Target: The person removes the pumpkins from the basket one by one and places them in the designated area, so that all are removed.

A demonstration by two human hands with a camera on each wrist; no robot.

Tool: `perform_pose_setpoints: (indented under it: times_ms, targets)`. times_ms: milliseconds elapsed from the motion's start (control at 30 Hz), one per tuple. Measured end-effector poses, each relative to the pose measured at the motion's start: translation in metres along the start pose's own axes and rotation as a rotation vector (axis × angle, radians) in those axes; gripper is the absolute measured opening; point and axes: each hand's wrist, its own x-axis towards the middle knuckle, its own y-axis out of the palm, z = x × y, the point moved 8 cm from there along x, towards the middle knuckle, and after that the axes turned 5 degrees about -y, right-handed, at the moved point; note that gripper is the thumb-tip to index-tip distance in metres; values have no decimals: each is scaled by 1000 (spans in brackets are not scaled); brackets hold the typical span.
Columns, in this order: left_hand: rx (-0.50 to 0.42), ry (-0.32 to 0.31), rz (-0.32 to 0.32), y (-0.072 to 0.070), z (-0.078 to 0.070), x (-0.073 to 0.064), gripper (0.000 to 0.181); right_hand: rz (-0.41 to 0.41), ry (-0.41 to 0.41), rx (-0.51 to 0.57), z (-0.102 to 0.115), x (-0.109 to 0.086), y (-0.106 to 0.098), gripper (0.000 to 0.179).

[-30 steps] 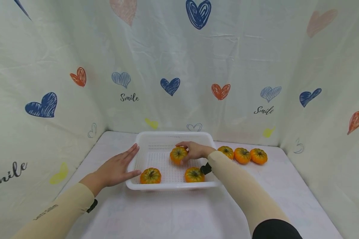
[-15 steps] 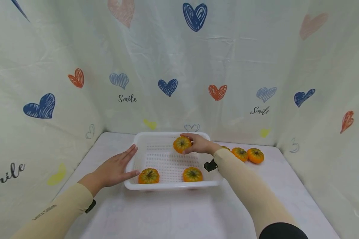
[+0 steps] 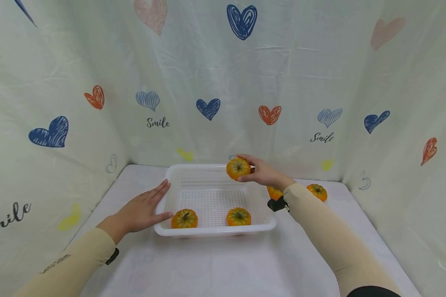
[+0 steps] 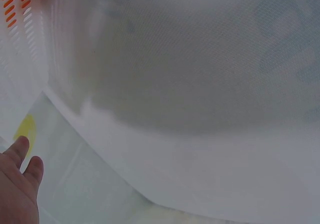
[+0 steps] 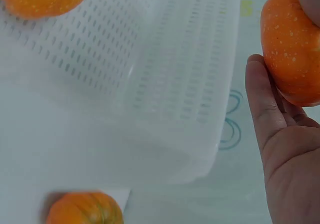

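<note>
My right hand (image 3: 264, 172) grips a small orange pumpkin (image 3: 238, 168) above the back right part of a white plastic basket (image 3: 215, 232). In the right wrist view that pumpkin (image 5: 292, 47) sits between thumb and fingers, off to the side of the basket wall. My left hand (image 3: 139, 210) rests with straight fingers against the basket's left rim. Two pumpkins lie in the basket: one at the front left (image 3: 184, 218), near my left thumb, and one at the front right (image 3: 239, 216). In the left wrist view only part of the left hand (image 4: 20, 184) shows.
Right of the basket, a pumpkin (image 3: 317, 192) sits on the white-covered table (image 3: 230, 264). Another pumpkin (image 3: 274, 192) is partly hidden behind my right wrist. A curtain (image 3: 297, 82) printed with hearts surrounds the table's back and sides.
My right hand has lifted the pumpkin from the middle of the basket and carried it up, back and to the right. My left hand stays on the rim.
</note>
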Motion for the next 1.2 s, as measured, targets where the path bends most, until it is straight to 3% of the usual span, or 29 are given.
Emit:
perform_pose_setpoints:
  times_ms: [300,667,967,1200]
  targets:
    - [4,-10,6,0,0,0,95,-61,-3,24,-2,-27,-24,85]
    - [16,-11,3,0,2,1,96,-154,28,14,-20,-56,-50,85]
    - [12,-16,8,3,2,1,98,-204,96,64,-36,-86,-59,87]
    - [13,-1,-3,2,0,1,95,-223,79,72,-49,-104,-63,87]
